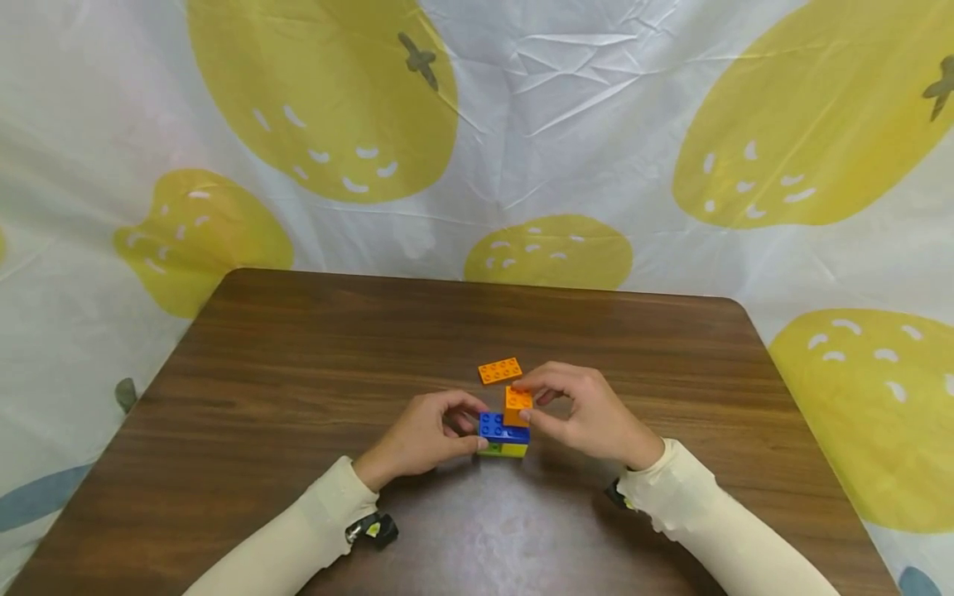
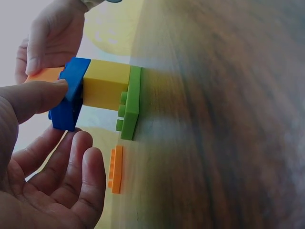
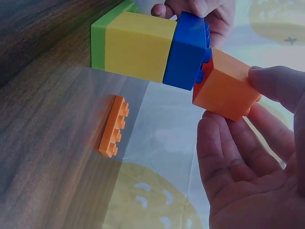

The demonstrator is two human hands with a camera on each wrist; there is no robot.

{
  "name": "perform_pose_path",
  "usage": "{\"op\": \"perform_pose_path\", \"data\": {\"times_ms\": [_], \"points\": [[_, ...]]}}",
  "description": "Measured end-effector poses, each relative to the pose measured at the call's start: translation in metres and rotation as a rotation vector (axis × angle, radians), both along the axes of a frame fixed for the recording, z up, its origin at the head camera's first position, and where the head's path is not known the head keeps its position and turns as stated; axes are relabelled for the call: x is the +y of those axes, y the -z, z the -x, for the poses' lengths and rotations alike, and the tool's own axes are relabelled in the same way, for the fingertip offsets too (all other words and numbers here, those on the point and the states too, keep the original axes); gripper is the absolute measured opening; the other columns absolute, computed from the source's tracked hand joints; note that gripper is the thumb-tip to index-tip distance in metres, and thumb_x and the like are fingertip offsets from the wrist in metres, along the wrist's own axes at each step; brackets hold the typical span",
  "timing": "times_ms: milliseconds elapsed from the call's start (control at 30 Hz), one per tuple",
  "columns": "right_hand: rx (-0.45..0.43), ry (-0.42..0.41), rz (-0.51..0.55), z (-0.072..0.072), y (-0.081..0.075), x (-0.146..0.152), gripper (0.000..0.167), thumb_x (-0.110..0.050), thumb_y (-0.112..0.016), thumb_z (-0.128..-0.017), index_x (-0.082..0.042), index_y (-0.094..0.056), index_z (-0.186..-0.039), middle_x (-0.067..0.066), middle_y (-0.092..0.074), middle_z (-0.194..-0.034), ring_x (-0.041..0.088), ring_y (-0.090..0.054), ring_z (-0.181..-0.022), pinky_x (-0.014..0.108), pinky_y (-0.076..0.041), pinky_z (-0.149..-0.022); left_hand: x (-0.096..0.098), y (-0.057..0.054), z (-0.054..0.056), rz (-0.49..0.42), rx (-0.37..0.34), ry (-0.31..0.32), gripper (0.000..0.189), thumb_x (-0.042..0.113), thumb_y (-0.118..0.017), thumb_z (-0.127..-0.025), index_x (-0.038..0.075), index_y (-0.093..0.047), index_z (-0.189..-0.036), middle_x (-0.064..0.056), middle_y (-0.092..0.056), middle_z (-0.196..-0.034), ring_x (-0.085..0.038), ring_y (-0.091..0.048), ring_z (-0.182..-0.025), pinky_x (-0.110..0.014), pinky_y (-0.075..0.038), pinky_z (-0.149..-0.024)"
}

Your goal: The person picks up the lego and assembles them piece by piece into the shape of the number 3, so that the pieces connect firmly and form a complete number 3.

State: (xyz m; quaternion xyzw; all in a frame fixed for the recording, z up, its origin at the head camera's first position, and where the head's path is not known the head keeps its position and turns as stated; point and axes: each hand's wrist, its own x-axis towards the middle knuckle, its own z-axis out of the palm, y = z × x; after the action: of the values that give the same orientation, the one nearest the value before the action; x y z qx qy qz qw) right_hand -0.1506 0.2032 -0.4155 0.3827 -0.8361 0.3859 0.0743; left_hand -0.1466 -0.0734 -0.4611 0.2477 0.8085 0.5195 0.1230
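My right hand [image 1: 589, 414] pinches an orange building block [image 3: 226, 85] between thumb and fingers. In the right wrist view the block is tilted, its open underside right at the studs of a blue brick [image 3: 187, 51]. That blue brick tops a small stack, over a yellow block [image 3: 138, 45] and a thin green brick [image 3: 98, 45] on the table. With thumb on one side and fingers on the other, my left hand [image 1: 425, 434] pinches the blue brick. In the left wrist view, green studs stick out beside the yellow block [image 2: 107, 83].
A thin orange brick [image 1: 499, 371], studs up, lies on the brown wooden table [image 1: 335, 348] just beyond the stack. Behind the table hangs a white cloth [image 1: 566, 157] with large yellow fruit prints. Dark straps circle both wrists over pale sleeves [image 1: 298, 530].
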Motion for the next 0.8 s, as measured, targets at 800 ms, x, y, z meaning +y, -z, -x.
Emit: {"op": "perform_pose_path", "data": {"times_ms": [800], "points": [[0.003, -0.002, 0.025, -0.0044, 0.0043, 0.0002, 0.033, -0.01, -0.087, -0.086, -0.013, -0.077, -0.118, -0.002, -0.077, -0.112, 0.007, -0.072, -0.091, 0.028, -0.063, -0.078, -0.0001, -0.0001, 0.0005, 0.001, 0.002, 0.003, 0.036, 0.021, -0.087, -0.089, 0.011, -0.074, -0.121, -0.003, -0.077, -0.106, -0.011, -0.072, -0.088, -0.023, -0.061, -0.076]]}}
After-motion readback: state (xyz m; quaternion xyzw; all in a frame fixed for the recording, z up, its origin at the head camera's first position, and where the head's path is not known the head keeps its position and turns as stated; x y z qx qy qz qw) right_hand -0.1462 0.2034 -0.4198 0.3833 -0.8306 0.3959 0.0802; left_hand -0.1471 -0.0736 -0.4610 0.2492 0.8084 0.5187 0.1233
